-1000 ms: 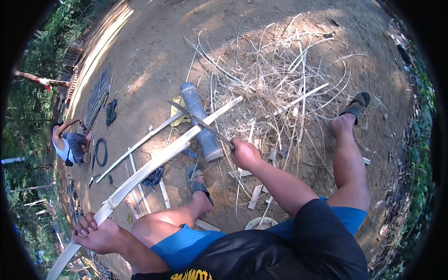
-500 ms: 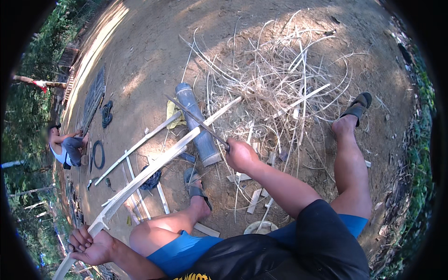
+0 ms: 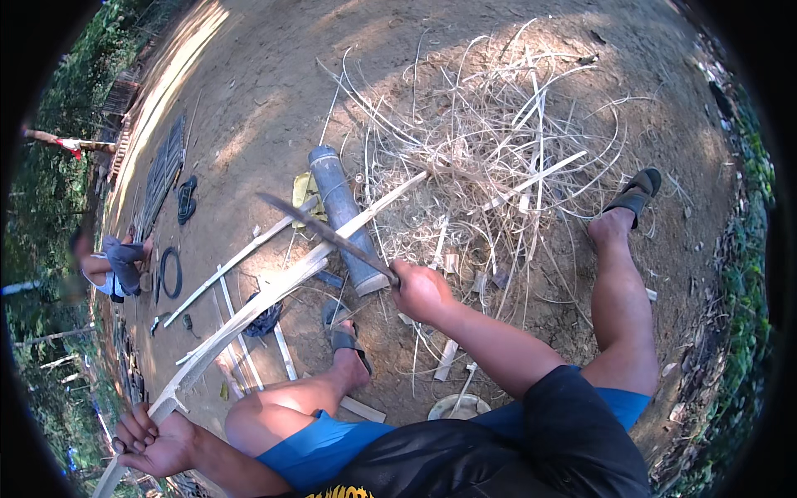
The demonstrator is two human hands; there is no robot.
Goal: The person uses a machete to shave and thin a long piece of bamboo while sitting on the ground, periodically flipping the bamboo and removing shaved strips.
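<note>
My left hand [image 3: 158, 441] is closed round the near end of a long pale bamboo strip [image 3: 249, 311]. The strip runs away to the upper right and rests across a dark grey bamboo log [image 3: 334, 187] lying on the ground. A sliver stands away from its edge close to my left hand. My right hand [image 3: 422, 290] grips the handle of a long-bladed knife [image 3: 320, 227]. Its blade crosses over the strip above the log and points to the upper left. Whether the blade touches the strip I cannot tell.
A tangled heap of thin shavings [image 3: 498, 141] lies beyond my right hand. Other pale strips [image 3: 237, 261], a yellow wrapper [image 3: 303, 192] and a dark plastic bag [image 3: 264, 317] lie left of the log. A pale bowl [image 3: 459, 407] stands between my legs. Another person [image 3: 112, 270] sits far left.
My right hand has shifted slightly left, and the knife has swung lower with more of its blade's flat showing. My left hand and the strip stay nearly in place. The other person leans differently.
</note>
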